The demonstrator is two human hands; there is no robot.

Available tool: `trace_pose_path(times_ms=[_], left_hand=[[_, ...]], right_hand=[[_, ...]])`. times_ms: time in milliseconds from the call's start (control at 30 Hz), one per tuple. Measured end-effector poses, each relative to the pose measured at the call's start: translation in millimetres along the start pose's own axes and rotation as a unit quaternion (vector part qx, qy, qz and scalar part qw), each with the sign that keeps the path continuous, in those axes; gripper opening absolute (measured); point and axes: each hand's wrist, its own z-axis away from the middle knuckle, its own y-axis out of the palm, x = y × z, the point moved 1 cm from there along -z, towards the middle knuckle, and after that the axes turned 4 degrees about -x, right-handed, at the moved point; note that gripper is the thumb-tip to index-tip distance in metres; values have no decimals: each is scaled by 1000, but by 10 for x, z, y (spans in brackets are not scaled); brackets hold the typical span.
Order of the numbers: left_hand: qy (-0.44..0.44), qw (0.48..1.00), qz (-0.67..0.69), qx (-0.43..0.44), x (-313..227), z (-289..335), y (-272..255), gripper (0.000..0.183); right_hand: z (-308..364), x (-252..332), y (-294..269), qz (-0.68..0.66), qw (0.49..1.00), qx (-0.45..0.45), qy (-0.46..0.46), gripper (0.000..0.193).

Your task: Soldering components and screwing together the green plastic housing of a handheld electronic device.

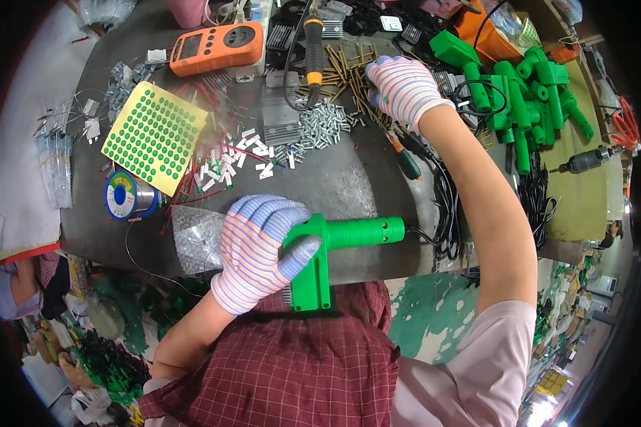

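Note:
My left hand (258,245), in a striped knit glove, is closed around the wide end of a green plastic tool housing (363,230). The housing lies at the table's near edge, its ribbed round barrel pointing right and a black cord (445,220) at its tip. My right hand (408,91), gloved alike, reaches far across the table with curled fingers at a pile of long brass-coloured rods (342,70). What those fingers hold, if anything, is hidden. Just nearer than that hand lies a screwdriver (408,162) with a green and orange handle.
Small silver screws (324,127) lie heaped beside metal heat sinks (280,114). An orange multimeter (216,48), a sheet of green round stickers (155,136) and a solder spool (130,195) are at left. More green housings (523,107) and a drill (584,160) are at right.

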Motion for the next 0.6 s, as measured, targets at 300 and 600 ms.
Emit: trace_pose_path(times_ms=[300,600], left_hand=[[-14,1000,4,7,-17,26,-8,33],[-75,992,96,45,-44,-294,-79,27]], right_hand=[[540,-136,190,-233,923,-301,46,24],[950,-83,164,-674,688,-59,263,26]])
